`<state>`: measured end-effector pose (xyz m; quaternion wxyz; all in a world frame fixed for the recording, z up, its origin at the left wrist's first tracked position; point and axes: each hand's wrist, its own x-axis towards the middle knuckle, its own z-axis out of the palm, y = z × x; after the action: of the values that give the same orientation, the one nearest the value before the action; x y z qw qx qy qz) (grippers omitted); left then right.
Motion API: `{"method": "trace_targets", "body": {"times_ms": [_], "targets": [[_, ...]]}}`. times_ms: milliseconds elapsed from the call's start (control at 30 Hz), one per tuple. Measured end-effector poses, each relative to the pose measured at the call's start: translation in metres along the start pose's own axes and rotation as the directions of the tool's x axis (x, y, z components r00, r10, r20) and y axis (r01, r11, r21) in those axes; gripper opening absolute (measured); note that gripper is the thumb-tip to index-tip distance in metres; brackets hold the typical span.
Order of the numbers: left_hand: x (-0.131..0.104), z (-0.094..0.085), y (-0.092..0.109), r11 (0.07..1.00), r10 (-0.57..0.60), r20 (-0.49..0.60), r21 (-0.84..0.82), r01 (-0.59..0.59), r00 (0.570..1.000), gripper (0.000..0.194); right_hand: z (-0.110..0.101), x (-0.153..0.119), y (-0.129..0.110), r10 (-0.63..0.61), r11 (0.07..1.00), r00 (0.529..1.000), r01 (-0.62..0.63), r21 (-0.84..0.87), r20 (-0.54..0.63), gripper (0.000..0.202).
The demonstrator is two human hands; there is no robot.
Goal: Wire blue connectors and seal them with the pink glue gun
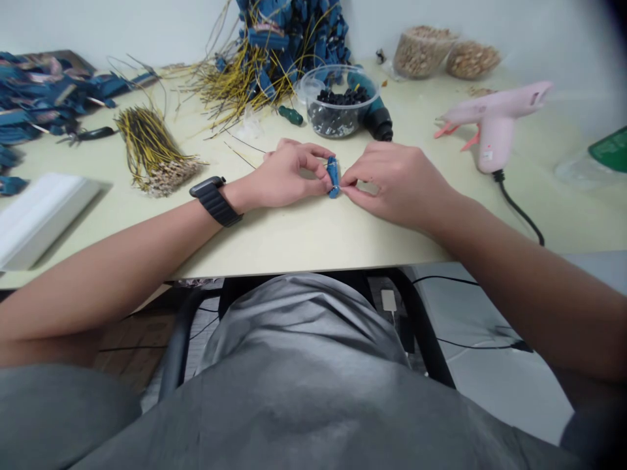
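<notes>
Near the table's front middle, my left hand (289,171) is closed on a small blue plastic part (333,171), its thumb and fingers along the part's left side. The part stands lengthwise, with a thin wire at its lower end. My right hand (392,179) pinches with thumb and forefinger at that lower end; what lies between those fingertips is too small to make out. Yellow and black wires (242,153) stick out behind my left hand.
A bundle of yellow-black wires (157,147) lies left, beside pliers (93,134) and a white block (44,215). Behind stand a clear tub (336,124) of small parts, a green screwdriver (290,115) and a blue heap (294,39). A pink glue gun (497,124) stands right, its cord trailing frontward.
</notes>
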<state>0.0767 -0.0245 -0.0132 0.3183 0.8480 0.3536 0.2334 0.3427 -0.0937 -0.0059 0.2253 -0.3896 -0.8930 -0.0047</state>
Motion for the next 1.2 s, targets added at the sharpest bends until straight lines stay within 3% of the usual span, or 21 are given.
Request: {"method": "trace_targets", "body": {"times_ms": [100,300,633,1200], "targets": [[0.001,-0.002,0.0,0.998,0.045,0.033,0.037,-0.046,0.998,0.016,0.0,0.0,0.002,-0.013,1.0,1.0,0.013,0.016,0.005,0.034],[0.002,-0.004,0.001,0.998,0.061,0.056,0.01,-0.061,0.997,0.014,-0.002,0.001,0.003,0.085,0.989,0.994,-0.092,0.117,0.065,0.028],[0.004,-0.005,0.0,0.996,0.084,0.072,0.007,-0.084,0.994,0.013,-0.001,0.002,0.004,0.118,0.978,0.992,-0.125,0.165,0.052,0.028],[0.005,-0.004,-0.006,0.997,0.071,0.055,0.02,-0.072,0.996,0.017,0.007,0.002,0.011,0.034,0.984,0.999,-0.033,0.175,-0.001,0.021]]}}
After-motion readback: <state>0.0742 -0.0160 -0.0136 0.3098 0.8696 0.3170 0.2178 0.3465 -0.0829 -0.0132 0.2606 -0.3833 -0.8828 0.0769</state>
